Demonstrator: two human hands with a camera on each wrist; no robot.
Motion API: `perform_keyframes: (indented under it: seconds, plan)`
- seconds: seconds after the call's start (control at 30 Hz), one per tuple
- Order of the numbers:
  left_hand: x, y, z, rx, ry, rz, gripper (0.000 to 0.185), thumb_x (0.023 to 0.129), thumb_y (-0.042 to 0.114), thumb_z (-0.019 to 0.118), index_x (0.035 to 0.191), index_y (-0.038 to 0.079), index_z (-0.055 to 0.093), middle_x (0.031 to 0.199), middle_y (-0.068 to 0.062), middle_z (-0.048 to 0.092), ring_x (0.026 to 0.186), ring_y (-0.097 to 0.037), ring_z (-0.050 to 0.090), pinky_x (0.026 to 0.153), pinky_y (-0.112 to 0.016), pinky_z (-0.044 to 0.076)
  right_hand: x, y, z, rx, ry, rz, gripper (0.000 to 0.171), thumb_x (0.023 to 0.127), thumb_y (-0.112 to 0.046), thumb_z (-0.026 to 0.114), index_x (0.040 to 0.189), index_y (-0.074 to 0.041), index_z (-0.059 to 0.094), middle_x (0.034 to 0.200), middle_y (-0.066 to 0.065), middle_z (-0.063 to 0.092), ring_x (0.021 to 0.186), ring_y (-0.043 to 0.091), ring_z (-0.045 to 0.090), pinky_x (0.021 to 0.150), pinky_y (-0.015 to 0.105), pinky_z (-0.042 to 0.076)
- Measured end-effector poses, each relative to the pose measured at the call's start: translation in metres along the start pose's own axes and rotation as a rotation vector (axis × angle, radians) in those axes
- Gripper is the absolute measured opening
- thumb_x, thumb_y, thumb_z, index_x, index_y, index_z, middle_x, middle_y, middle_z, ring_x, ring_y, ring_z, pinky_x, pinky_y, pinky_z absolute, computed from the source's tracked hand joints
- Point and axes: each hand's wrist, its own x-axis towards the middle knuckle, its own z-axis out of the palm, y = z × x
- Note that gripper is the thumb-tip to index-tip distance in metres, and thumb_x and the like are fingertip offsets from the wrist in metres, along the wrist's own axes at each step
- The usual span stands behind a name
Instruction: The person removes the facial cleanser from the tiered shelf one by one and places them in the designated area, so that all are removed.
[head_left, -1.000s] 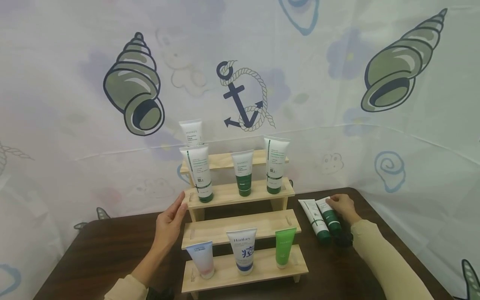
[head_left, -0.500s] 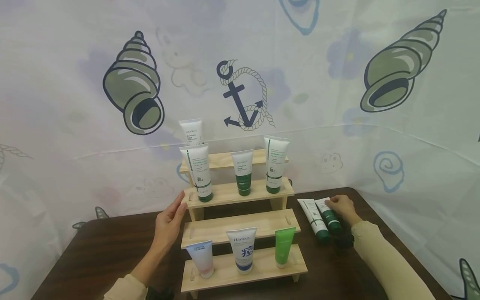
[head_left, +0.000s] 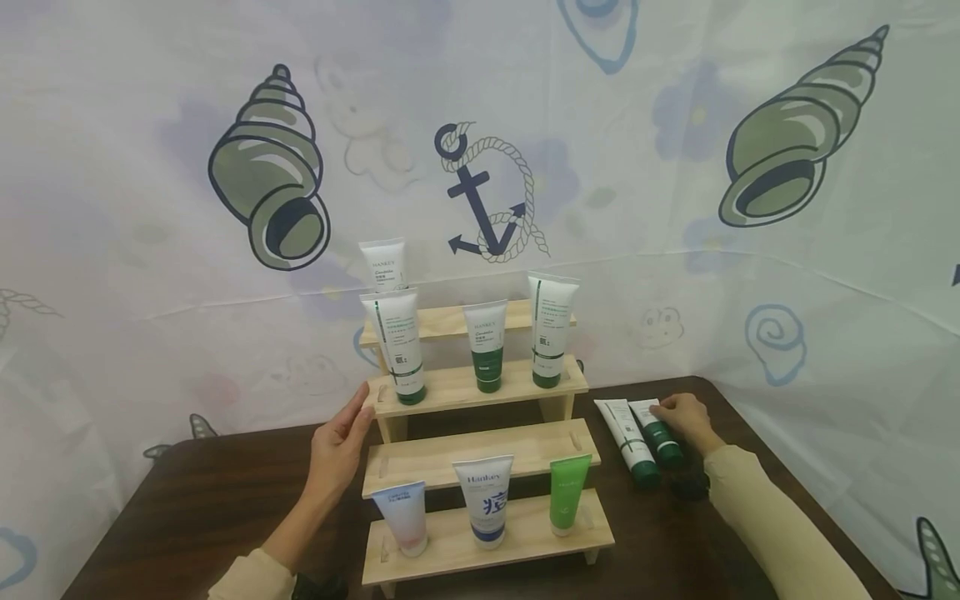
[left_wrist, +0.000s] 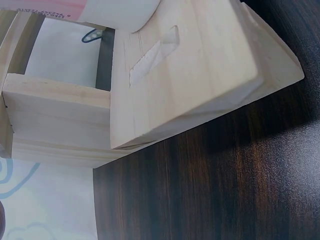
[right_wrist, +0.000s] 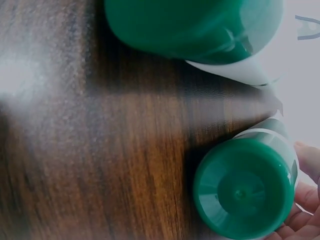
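Note:
My left hand (head_left: 337, 447) touches the left end of a stepped wooden display rack (head_left: 480, 457) with its fingers extended. Far to the right, my right hand (head_left: 687, 417) pinches the flat upper end of a white-and-green squeeze tube (head_left: 656, 432) lying on the table. In the right wrist view, fingers (right_wrist: 306, 197) curl beside that tube's green cap (right_wrist: 244, 189). Another, larger white tube (head_left: 628, 442) with a green cap lies just left of it. Three white-and-green tubes, including a short one (head_left: 487, 343), stand on the rack's second tier from the top.
On the lowest tier stand a pale pink-and-blue tube (head_left: 405, 518), a white-and-blue tube (head_left: 484, 502) and a green tube (head_left: 568, 493). One white tube (head_left: 383, 265) is partly hidden on the top tier. The dark wooden table (head_left: 247, 492) backs onto a patterned cloth (head_left: 600, 125).
The right hand shifts very slightly down at the lying tube. The left hand and the rack show no visible change.

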Motion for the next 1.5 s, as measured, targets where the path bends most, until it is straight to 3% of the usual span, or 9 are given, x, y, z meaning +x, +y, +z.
perform_keyframes:
  seconds: [0.2,0.37,0.53,0.6,0.77,0.97,1.17,1.33,1.5]
  plan:
    - [0.0,0.002,-0.001,0.007,-0.001,-0.027,0.044,0.102,0.017,0.053,0.141,-0.001,0.048,0.146,-0.014,0.047,0.112,0.026,0.042,0.095,0.002,0.037,-0.004,-0.001,-0.004,-0.012,0.002,-0.001,0.043,0.096,-0.022,0.057,0.116,0.016,0.058,0.108,0.03,0.063,0.089,0.033,0.063,0.068,0.036,0.056]
    - [-0.001,0.002,-0.001,-0.013,0.002,-0.005,0.043,0.101,0.014,0.054,0.14,-0.003,0.048,0.146,-0.015,0.048,0.113,0.026,0.042,0.095,0.001,0.037,-0.012,-0.004,-0.015,0.011,0.039,-0.054,0.044,0.098,-0.022,0.053,0.12,0.016,0.055,0.112,0.033,0.062,0.095,0.038,0.064,0.072,0.041,0.057]
    - [0.0,0.001,0.0,-0.02,0.034,0.003,0.04,0.1,0.013,0.055,0.137,-0.002,0.052,0.144,-0.013,0.05,0.115,0.025,0.042,0.095,0.001,0.037,-0.018,-0.021,-0.04,0.099,0.156,-0.178,0.042,0.099,-0.017,0.052,0.122,0.019,0.053,0.106,0.036,0.063,0.074,0.028,0.067,0.06,0.029,0.056]
    - [0.001,0.0,0.0,-0.011,0.039,-0.004,0.04,0.1,0.013,0.056,0.137,-0.001,0.053,0.143,-0.012,0.051,0.115,0.026,0.042,0.095,0.001,0.036,-0.021,-0.033,-0.053,0.144,0.226,-0.236,0.04,0.099,-0.016,0.051,0.121,0.018,0.054,0.107,0.037,0.063,0.066,0.014,0.064,0.057,0.022,0.055]
    - [0.002,0.0,0.002,-0.024,0.029,-0.025,0.041,0.1,0.015,0.057,0.138,0.0,0.052,0.144,-0.011,0.05,0.114,0.026,0.042,0.096,0.001,0.037,-0.042,-0.072,-0.09,0.293,0.367,-0.349,0.039,0.101,-0.018,0.049,0.126,0.012,0.055,0.116,0.034,0.062,0.068,-0.016,0.05,0.062,0.005,0.052]
    - [0.002,-0.001,0.001,-0.018,0.031,-0.041,0.042,0.1,0.016,0.056,0.138,-0.001,0.051,0.145,-0.011,0.05,0.113,0.027,0.041,0.095,0.001,0.037,-0.069,-0.135,-0.118,0.387,0.48,-0.479,0.04,0.101,-0.023,0.051,0.128,0.006,0.056,0.097,-0.001,0.062,0.075,-0.017,0.052,0.069,0.0,0.049]
    - [0.003,-0.001,-0.001,-0.008,0.025,-0.05,0.043,0.1,0.018,0.056,0.139,0.0,0.051,0.145,-0.01,0.049,0.113,0.028,0.041,0.095,0.002,0.037,-0.098,-0.196,-0.123,0.491,0.471,-0.645,0.034,0.1,-0.016,0.054,0.127,0.003,0.058,0.087,-0.018,0.053,0.08,-0.008,0.056,0.073,0.001,0.05]
    - [0.002,-0.001,-0.001,-0.019,0.02,-0.047,0.043,0.1,0.017,0.056,0.139,0.001,0.051,0.145,-0.009,0.049,0.113,0.027,0.041,0.095,0.002,0.037,-0.119,-0.242,-0.119,0.565,0.413,-0.792,0.03,0.098,-0.009,0.057,0.124,0.005,0.059,0.09,-0.01,0.058,0.081,-0.003,0.059,0.076,0.005,0.053]
    - [0.001,-0.001,0.0,-0.037,0.02,-0.046,0.043,0.1,0.017,0.056,0.14,0.0,0.05,0.146,-0.01,0.049,0.114,0.027,0.041,0.095,0.001,0.037,-0.135,-0.285,-0.109,0.6,0.292,-0.842,0.031,0.098,-0.009,0.057,0.126,0.005,0.058,0.094,-0.007,0.057,0.084,0.003,0.06,0.079,0.011,0.055]
